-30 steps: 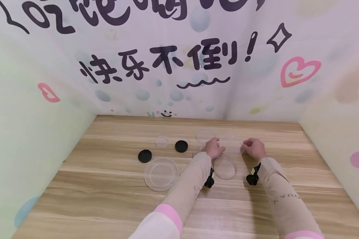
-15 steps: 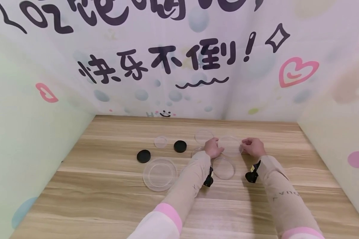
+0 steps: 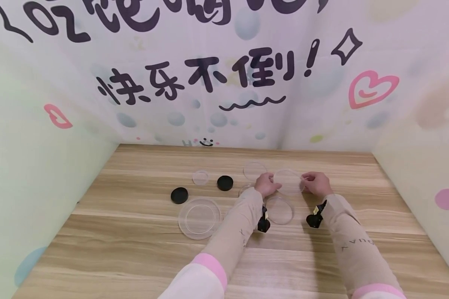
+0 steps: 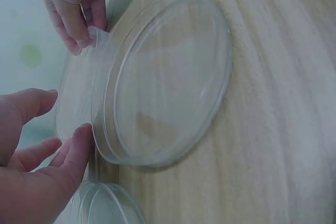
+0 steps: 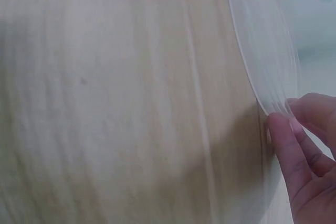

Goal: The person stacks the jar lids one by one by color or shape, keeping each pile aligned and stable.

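Now a transparent disc (image 3: 289,182) is pinched at its edge by the right hand (image 3: 318,185) and touched by the left hand (image 3: 267,185), fingers apart; rightward, tabletop (image 3: 363,191) is exposed.

wood-grain tabletop (image 3: 134,265) | two black discs (image 3: 225,183) | large clear disc (image 3: 199,219) | small clear disc (image 3: 200,177) | clear dishes (image 3: 280,210)

The left sleeve (image 3: 232,234) carries a pink band (image 3: 214,265), the reference here. Distal to this band: beige fabric (image 3: 248,211) bearing small dark marks (image 3: 242,237), then a black wrist camera (image 3: 263,225) with a yellow patch (image 3: 267,215), then the bare left hand (image 3: 266,185). Proximal to it: white fabric (image 3: 197,284). To its right: the right sleeve (image 3: 353,257), also beige, with dark lettering (image 3: 353,243), a second pink band (image 3: 378,289) and a matching black camera (image 3: 314,220).
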The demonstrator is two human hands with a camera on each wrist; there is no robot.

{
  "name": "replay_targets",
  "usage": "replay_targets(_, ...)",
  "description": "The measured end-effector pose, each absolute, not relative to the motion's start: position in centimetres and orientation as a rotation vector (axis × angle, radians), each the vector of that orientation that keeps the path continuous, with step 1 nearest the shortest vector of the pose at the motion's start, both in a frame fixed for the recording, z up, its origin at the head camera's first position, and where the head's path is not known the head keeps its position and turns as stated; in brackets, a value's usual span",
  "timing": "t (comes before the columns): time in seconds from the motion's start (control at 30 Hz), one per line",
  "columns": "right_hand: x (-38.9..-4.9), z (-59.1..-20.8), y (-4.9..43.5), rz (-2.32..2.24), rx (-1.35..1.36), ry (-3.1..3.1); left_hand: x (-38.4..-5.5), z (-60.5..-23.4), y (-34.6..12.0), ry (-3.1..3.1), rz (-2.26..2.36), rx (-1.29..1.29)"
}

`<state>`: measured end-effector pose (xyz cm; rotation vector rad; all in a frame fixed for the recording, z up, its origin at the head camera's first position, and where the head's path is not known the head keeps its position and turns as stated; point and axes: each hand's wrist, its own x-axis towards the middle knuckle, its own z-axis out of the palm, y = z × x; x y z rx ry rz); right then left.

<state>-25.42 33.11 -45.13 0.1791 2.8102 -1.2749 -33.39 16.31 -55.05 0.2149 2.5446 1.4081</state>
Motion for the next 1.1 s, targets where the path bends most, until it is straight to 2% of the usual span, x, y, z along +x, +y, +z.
replay_targets(0.03, -25.4, -45.0, 33.1, -1.279, 0.173, 2.808, -32.4, -53.5, 15.9, 2.534, 1.417, 0.199)
replay_targets(0.1, -25.3, -44.8, 33.1, -1.287, 0.154, 2.819, -34.4, -57.0, 16.9, 2.557, 1.438, 0.2)
replay_targets(0.13, -25.2, -44.7, 33.0, -1.287, 0.141, 2.825, -34.9, -57.6, 17.2, 2.556, 1.436, 0.173)
replay_targets(0.33, -24.9, -43.4, 32.5, -1.331, 0.101, 2.824, -35.9, -58.4, 17.4, 2.624, 1.514, 0.184)
replay_targets(0.43, -24.8, -42.8, 32.3, -1.375, 0.101, 2.808, -34.5, -55.6, 16.3, 2.6, 1.579, 0.198)
replay_targets(0.67, -25.0, -41.8, 32.1, -1.417, 0.057, 2.821, -27.8, -43.9, 13.3, 2.497, 1.655, 0.077)
replay_targets(0.77, -25.1, -41.3, 31.9, -1.431, 0.025, 2.842, -26.7, -42.2, 12.7, 2.518, 1.682, 0.083)
replay_targets(1.1, -25.2, -39.7, 30.8, -1.455, -0.029, 2.858, -27.0, -41.0, 11.0, 2.553, 1.755, 0.175)
